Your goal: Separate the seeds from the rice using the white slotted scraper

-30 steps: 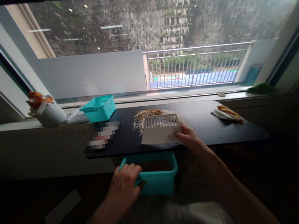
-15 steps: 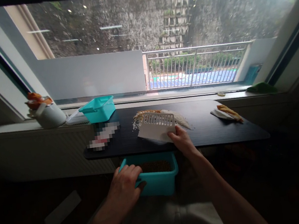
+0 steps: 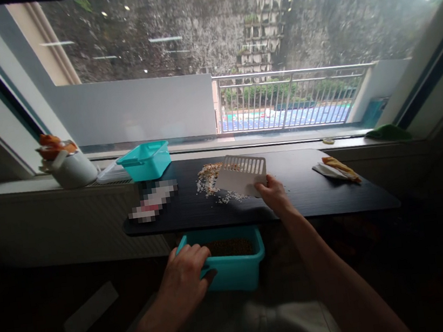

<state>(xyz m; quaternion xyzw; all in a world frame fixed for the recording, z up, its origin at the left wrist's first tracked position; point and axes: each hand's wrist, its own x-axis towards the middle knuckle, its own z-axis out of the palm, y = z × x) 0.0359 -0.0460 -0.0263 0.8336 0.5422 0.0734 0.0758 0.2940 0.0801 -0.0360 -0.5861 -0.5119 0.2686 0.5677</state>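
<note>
My right hand [image 3: 272, 191] is closed on the near right corner of a pale slotted scoop [image 3: 238, 184], thumb on top. It is tilted over the dark tabletop, its slots facing the window. Brown and white granules [image 3: 208, 181] lie beside and beneath it, with loose white ones near its front edge. Just below the table edge sits a turquoise tub [image 3: 235, 273] with dark brown granules [image 3: 228, 247] inside. My left hand [image 3: 189, 265] grips the tub's left rim, its thumb on the near side. Part of that rim is hidden by the fingers.
A second turquoise tub [image 3: 147, 162] stands at the table's back left, beside a pixelated item [image 3: 153, 201]. On the right of the table [image 3: 311, 197] lies a folded yellow and white cloth [image 3: 336, 169]. A white pot [image 3: 75, 171] stands on the sill.
My right hand has moved the scoop right and slightly towards the window. White granules that lay to its right are now partly covered, and more show near its front edge. My left hand stays put.
</note>
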